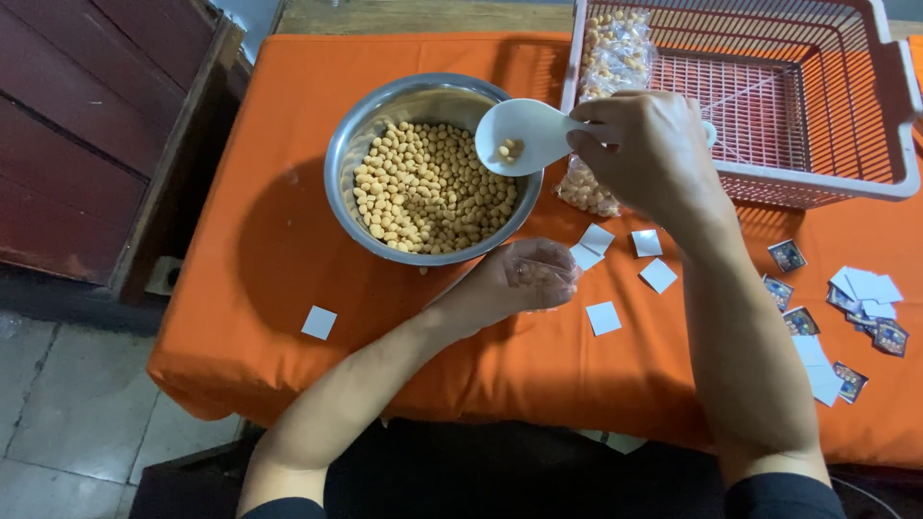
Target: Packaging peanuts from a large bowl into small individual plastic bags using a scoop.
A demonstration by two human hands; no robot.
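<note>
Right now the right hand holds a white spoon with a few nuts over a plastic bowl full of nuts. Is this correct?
Not quite: the bowl is shiny metal, not plastic, as the head view shows. The rest holds: the right hand holds the white spoon with a few nuts over the bowl full of nuts.

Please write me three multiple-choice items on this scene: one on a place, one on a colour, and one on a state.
1. Where does the filled clear bag lie?
A. in the pink basket
B. in the metal bowl
C. on the floor

2. What colour is the cloth on the table?
A. green
B. orange
C. white

3. What is in the white spoon held by the right hand?
A. nothing
B. a heaped load
C. a few nuts

Answers: 1 A, the bag leans in the basket's left corner. 2 B, orange cloth shows all round the metal bowl. 3 C, only a few nuts sit in the spoon, above the left hand.
</note>
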